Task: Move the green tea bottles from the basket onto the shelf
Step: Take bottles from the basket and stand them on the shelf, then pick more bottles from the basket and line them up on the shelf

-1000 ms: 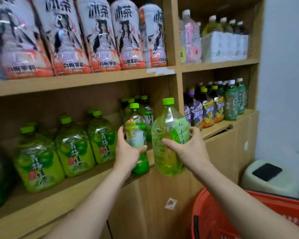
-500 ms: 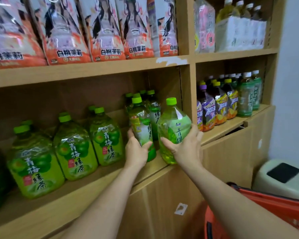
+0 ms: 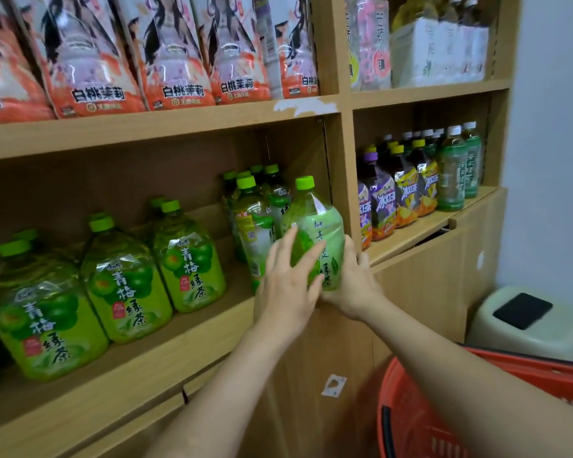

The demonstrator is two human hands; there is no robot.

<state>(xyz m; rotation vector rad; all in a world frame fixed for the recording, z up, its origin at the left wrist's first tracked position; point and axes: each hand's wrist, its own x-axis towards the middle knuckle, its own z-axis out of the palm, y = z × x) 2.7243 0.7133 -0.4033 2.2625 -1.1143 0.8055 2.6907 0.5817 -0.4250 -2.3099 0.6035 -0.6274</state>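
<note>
Green tea bottle (image 3: 315,226) stands upright at the right end of the shelf (image 3: 186,345), just beside the divider (image 3: 341,193) and the neighbouring bottles (image 3: 253,223). Left hand (image 3: 288,285) lies flat on its label, fingers straight and spread. Right hand (image 3: 356,285) wraps its lower right side. The bottle looks full, so probably heavy. The thin plastic and glossy label are likely slippery. Best held low on the body with both hands. Basket (image 3: 411,411) sits low right.
</note>
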